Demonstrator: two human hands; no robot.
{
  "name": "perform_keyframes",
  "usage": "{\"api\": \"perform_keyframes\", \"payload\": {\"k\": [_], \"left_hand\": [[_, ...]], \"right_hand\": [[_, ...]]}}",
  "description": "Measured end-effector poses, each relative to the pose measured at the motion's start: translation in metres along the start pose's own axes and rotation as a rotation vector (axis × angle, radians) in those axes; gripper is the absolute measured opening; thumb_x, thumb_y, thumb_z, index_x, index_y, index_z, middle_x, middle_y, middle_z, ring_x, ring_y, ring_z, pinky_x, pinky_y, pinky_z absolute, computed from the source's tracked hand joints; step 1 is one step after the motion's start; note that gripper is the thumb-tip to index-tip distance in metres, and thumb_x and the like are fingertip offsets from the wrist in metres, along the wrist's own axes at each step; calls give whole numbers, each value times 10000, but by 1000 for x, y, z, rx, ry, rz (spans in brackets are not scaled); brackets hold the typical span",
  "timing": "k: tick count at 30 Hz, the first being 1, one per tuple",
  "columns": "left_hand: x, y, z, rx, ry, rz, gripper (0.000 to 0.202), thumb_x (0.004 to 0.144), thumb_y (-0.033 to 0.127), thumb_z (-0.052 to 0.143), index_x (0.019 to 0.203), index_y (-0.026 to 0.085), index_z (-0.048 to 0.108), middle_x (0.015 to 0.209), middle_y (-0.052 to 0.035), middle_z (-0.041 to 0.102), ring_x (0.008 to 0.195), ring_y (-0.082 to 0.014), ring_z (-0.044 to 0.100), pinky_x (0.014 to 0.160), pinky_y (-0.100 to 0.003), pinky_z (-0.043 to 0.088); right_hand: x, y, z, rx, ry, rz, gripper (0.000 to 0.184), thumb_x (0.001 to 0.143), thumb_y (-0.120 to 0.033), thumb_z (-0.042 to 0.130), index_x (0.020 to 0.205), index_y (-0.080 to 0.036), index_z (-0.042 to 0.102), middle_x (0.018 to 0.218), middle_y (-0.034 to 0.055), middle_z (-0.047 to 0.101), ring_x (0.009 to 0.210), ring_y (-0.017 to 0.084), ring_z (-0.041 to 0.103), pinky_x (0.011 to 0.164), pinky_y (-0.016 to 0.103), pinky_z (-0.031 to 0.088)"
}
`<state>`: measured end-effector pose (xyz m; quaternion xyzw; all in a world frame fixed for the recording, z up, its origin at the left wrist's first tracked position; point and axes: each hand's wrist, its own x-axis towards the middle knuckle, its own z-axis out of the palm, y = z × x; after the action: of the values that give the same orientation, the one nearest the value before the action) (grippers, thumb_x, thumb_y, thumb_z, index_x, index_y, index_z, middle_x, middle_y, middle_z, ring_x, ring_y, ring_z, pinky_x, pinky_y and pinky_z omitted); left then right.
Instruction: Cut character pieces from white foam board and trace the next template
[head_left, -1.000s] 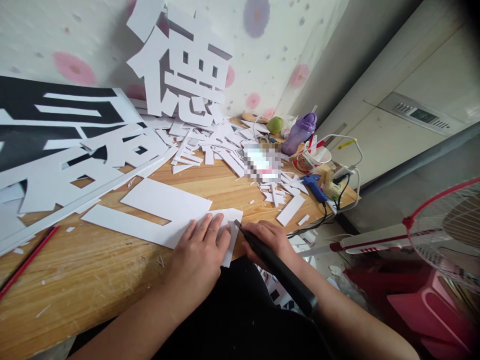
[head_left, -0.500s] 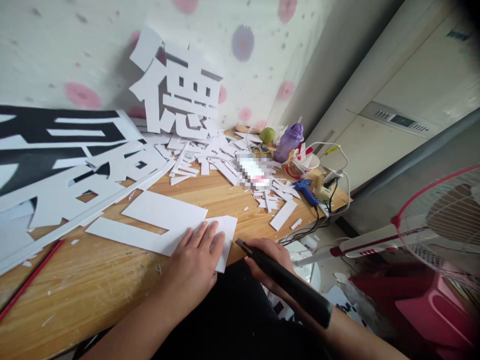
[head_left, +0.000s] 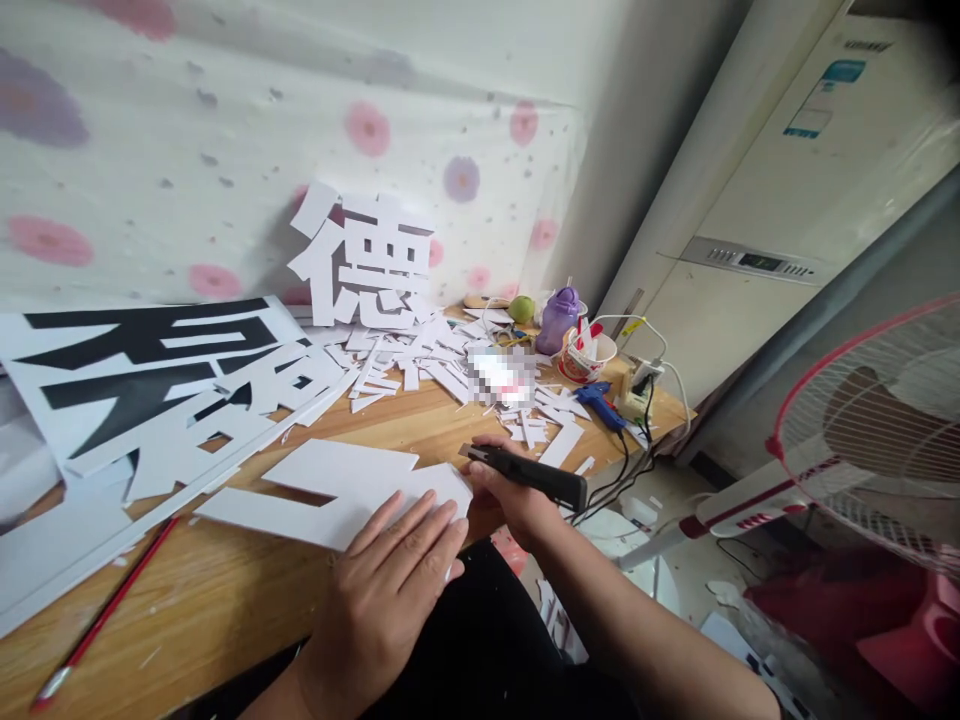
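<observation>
My left hand (head_left: 401, 570) lies flat, fingers stretched, on a white foam board piece (head_left: 341, 470) with a slot cut into its left side. The piece rests on the wooden table (head_left: 247, 625) near its front edge. In my right hand (head_left: 510, 490) is a black utility knife (head_left: 532, 472), its blade end pointing left, held just above the piece's right corner. I cannot tell whether the blade touches the board. To the left a long white strip (head_left: 225, 490) lies slanted beside a red pencil (head_left: 112, 610).
A cut white character (head_left: 367, 265) leans against the wall behind many scraps (head_left: 405, 345). Black printed lettering (head_left: 172, 340) lies at left. A blue glue gun (head_left: 600, 402), purple bottle (head_left: 559, 318), paper bowl (head_left: 589, 352) and cords stand at right. A fan (head_left: 877, 420) is beyond the table.
My right hand has brought the knife up and left, from beside the board to over its right corner. The knife lies closer to level. The left hand stays on the board; the view has tilted.
</observation>
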<state>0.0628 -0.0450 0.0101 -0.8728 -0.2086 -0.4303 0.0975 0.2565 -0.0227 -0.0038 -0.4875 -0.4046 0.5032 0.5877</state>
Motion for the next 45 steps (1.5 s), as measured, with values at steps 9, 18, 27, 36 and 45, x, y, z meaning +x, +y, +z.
{"api": "perform_keyframes", "payload": {"k": [9, 18, 27, 36, 45], "left_hand": [[-4, 11, -16, 36, -14, 34, 388, 848, 49, 663, 1231, 26, 606, 1220, -185, 692, 1246, -293, 583, 1011, -471, 519], [-12, 6, -22, 39, -260, -135, 643, 798, 189, 666, 1417, 230, 497, 1522, -131, 445, 1430, -382, 333, 1136, -596, 318], [-11, -62, -55, 133, -679, -182, 1418, 442, 565, 863, 1572, 285, 52, 1642, -165, 126, 1473, -475, 116, 1118, -722, 119], [-14, -78, -73, 149, -811, -198, 1334, 407, 496, 876, 1538, 429, 172, 1652, -44, 152, 1397, -455, 337, 1041, -591, 378], [-34, -73, -72, 312, -618, -312, 978, 583, 396, 720, 1481, 407, 334, 1536, -111, 378, 1306, -427, 428, 1046, -625, 243]], "right_hand": [[-15, 1, 39, 371, 8, 88, 464, 669, -371, 836, 1069, -229, 649, 884, -4, 670, 780, 155, 612, 719, 286, 499], [-18, -10, 50, 572, -105, 107, 479, 675, -344, 827, 1088, -258, 601, 912, -4, 673, 771, 163, 619, 712, 286, 490], [-19, -24, 46, 359, -168, 72, 529, 661, -470, 764, 1106, -269, 559, 941, 10, 635, 689, 164, 582, 606, 284, 498], [-11, -26, 42, 350, -116, 71, 499, 649, -439, 743, 1081, -268, 561, 805, -11, 570, 608, 151, 509, 554, 265, 431], [20, -11, 40, 216, -32, 36, 402, 719, -393, 668, 1075, -243, 554, 663, -51, 515, 530, 135, 479, 504, 256, 412]]}}
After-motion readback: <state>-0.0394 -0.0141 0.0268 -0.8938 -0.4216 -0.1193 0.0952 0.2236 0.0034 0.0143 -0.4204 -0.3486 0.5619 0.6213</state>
